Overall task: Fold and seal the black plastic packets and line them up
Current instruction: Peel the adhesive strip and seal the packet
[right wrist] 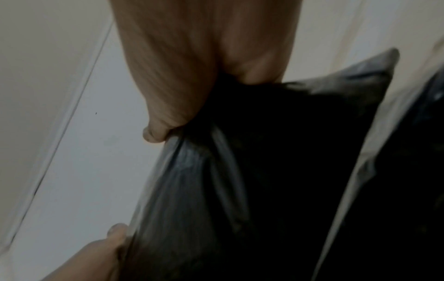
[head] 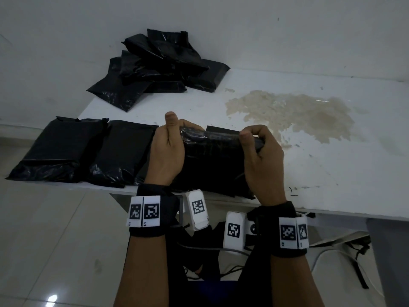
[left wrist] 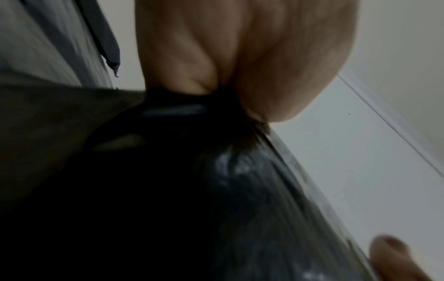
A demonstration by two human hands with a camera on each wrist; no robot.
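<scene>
- You are holding a black plastic packet [head: 212,165] at the near edge of the white table [head: 332,173], its top end lifted toward you and its lower end resting at the table's edge.
- Your left hand [head: 166,151] is gripping the packet's upper left corner, fingers wrapped behind the plastic and thumb sticking up; the left wrist view is showing the film bunched tight between thumb and fingers.
- Your right hand [head: 263,160] is pinching the upper right corner, thumb on the near face and fingers curled over the top edge; the right wrist view is confirming plastic gathered in that pinch.
- The hands are sitting apart, one at each end of the top edge, pulling it taut between them.
- By the look of it, you are in the folding step: the open flap is being rolled or turned over before sealing. Whether any seal is already made, I cannot tell.
- Next, you will likely need to press the fold flat along its whole width and then lay the packet down just right of the row.
- Two finished packets [head: 88,151] are lying side by side to your left, touching each other.
- A loose pile of packets [head: 159,65] is waiting at the far side by the wall.
- A brownish stain [head: 292,111] is spreading on the table to the right, so keep the packet off it.
</scene>
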